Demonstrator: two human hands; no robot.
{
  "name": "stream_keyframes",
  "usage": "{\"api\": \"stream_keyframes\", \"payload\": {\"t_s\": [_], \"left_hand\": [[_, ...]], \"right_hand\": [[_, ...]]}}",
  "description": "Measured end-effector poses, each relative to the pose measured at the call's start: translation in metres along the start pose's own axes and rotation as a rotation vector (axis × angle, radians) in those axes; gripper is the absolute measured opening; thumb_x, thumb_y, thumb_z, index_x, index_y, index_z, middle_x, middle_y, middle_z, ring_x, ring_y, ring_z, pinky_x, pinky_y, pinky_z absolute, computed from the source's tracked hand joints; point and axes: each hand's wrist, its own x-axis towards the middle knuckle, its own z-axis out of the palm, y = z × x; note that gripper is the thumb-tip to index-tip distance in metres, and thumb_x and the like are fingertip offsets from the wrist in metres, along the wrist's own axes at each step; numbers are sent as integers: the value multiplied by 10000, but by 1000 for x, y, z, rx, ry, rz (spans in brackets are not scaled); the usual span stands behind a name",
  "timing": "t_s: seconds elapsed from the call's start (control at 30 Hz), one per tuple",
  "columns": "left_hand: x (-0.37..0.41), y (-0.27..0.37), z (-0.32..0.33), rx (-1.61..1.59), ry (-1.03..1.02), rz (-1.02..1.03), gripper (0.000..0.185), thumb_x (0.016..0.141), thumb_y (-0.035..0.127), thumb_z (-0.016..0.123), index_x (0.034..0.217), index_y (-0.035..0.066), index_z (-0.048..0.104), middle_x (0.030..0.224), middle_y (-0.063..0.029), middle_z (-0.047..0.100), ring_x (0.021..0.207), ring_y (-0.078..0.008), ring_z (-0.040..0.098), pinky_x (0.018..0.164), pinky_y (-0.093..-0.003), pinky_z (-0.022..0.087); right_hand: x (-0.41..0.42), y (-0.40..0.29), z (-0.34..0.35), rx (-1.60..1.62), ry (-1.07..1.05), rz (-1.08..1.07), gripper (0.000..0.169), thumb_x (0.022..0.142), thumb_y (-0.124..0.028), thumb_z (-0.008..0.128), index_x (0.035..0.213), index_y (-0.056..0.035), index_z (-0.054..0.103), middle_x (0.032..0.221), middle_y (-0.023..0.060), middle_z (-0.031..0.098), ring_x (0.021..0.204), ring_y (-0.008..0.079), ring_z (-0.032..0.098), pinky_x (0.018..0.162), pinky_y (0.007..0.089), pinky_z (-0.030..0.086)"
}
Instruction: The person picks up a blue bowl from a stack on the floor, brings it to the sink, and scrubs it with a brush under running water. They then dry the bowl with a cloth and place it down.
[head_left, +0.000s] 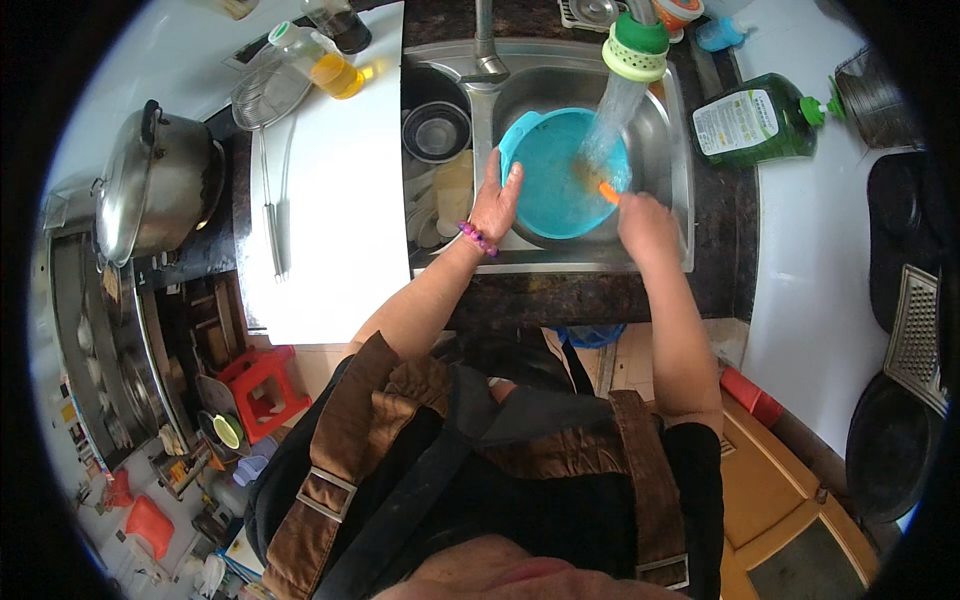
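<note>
A turquoise plastic basin (551, 172) stands in the right bowl of a steel sink (660, 127). My left hand (497, 202), with a beaded bracelet at the wrist, holds the basin's left rim, thumb apart from the fingers. My right hand (646, 229) is closed on the orange handle of a brush (608, 193), whose brownish, blurred head is inside the basin near its right side. Water pours from a faucet's green and yellow spray head (637, 49) onto the brush and into the basin.
A metal bowl (437, 132) and other dishes fill the left sink bowl. A wire skimmer (264, 187) and an oil bottle (337, 75) rest on the white board (337, 225) at left. A green dish soap bottle (795, 124) lies right of the sink.
</note>
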Motion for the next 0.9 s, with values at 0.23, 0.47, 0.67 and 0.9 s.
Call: {"api": "stream_keyframes", "payload": {"t_s": [0.23, 0.47, 0.67, 0.9], "left_hand": [[0, 7, 3, -145, 5, -26, 812, 945, 533, 414, 1436, -65, 168, 1412, -265, 348, 1316, -318, 352, 1080, -350, 269], [4, 2, -1, -172, -29, 1, 778, 956, 513, 406, 1435, -57, 181, 1396, -243, 375, 1303, -298, 363, 1076, -350, 273], [0, -3, 6, -28, 44, -27, 737, 954, 517, 408, 1436, -11, 231, 1374, -203, 403, 1278, -272, 372, 1073, -357, 275], [0, 0, 5, -44, -2, -19, 854, 928, 560, 421, 1434, -73, 151, 1360, -286, 408, 1287, -344, 399, 1054, -348, 307]], "right_hand": [[-46, -37, 18, 146, 55, -171, 233, 867, -92, 469, 1002, -43, 652, 866, 186, 643, 815, 345, 652, 703, 462, 521], [1, -57, 21, 205, 252, -169, 283, 909, -131, 441, 1119, -113, 630, 883, 161, 626, 795, 345, 646, 692, 458, 521], [17, -51, 15, 299, 158, -16, 265, 899, -138, 437, 1048, -94, 651, 914, 202, 653, 846, 362, 647, 753, 463, 514], [22, -39, 16, 380, 114, -139, 260, 919, -161, 429, 1024, -67, 647, 887, 217, 641, 831, 392, 620, 736, 493, 486]]}}
